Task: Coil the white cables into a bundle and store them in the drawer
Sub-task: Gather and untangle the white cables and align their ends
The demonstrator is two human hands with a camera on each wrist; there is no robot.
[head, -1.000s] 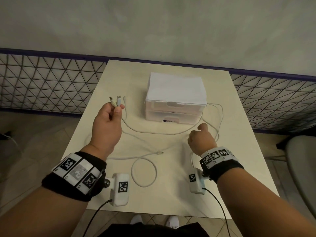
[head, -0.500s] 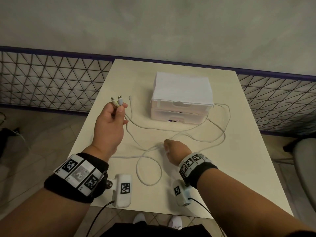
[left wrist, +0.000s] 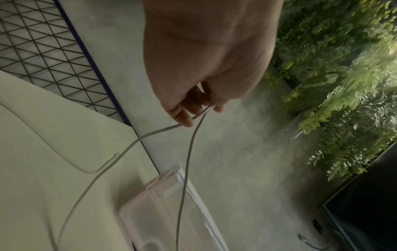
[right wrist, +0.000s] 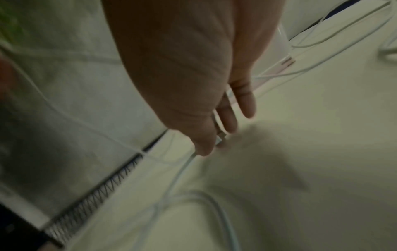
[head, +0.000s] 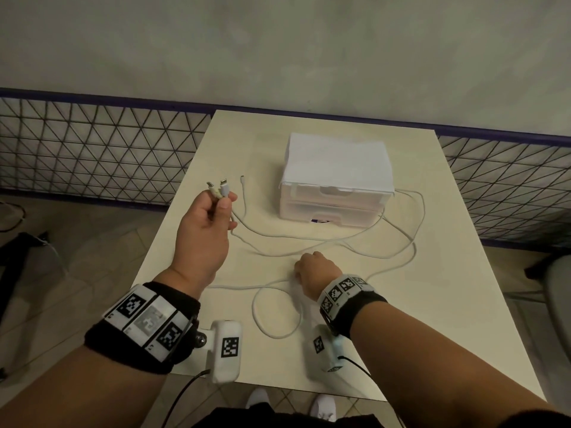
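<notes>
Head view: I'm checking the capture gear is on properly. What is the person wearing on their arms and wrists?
Both forearms are bare, with no sleeves. Each wrist has a black wristband carrying a strip of white tiles printed with black square markers. A white camera unit with one such marker hangs under each wrist, and a thin black cable trails from each unit.

The left hand (head: 202, 239) holds two cable ends (head: 220, 190) up; the right hand (head: 313, 271) rests on white cables (head: 309, 242) before the drawer unit (head: 336, 180).

The white cables (head: 278, 251) look smooth and rubbery, the drawer unit (head: 336, 193) translucent glossy plastic (its top matt white), the table (head: 463, 273) a matt cream laminate
</notes>
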